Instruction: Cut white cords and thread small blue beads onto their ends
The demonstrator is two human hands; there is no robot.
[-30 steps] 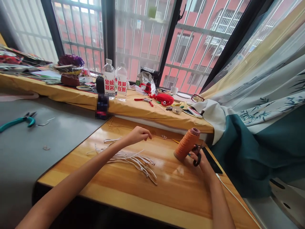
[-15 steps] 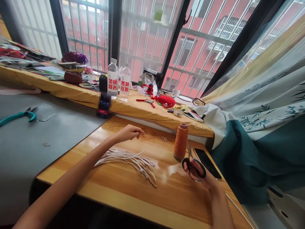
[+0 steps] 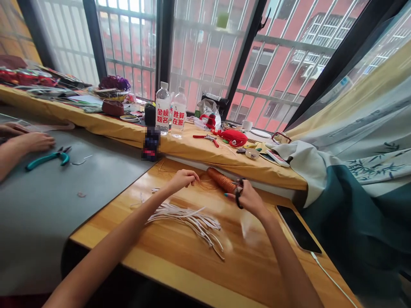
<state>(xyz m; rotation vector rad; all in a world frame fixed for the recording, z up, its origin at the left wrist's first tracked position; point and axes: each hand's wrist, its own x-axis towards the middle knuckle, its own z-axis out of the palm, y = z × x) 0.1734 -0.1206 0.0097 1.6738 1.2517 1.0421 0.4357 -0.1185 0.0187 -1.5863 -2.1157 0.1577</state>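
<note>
Spool [image 3: 221, 179] kinda tipped over, right hand [image 3: 252, 199] gripping scissors [image 3: 238, 200] beside it; left hand [image 3: 184, 179] (arm stretched out, wrist bent) pinching thread [image 3: 208, 185].

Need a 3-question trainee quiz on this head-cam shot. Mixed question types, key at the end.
1. Multiple choice: where does the smartphone lie?
A) Among the white cords
B) Near the right edge of the wooden table
C) On the grey table, by the teal pliers

2. True or false: the spool of orange thread stands upright.

3. Fill in: the right hand holds a pair of black-handled ____.

Key
1. B
2. False; it is tipped well over.
3. scissors
</note>
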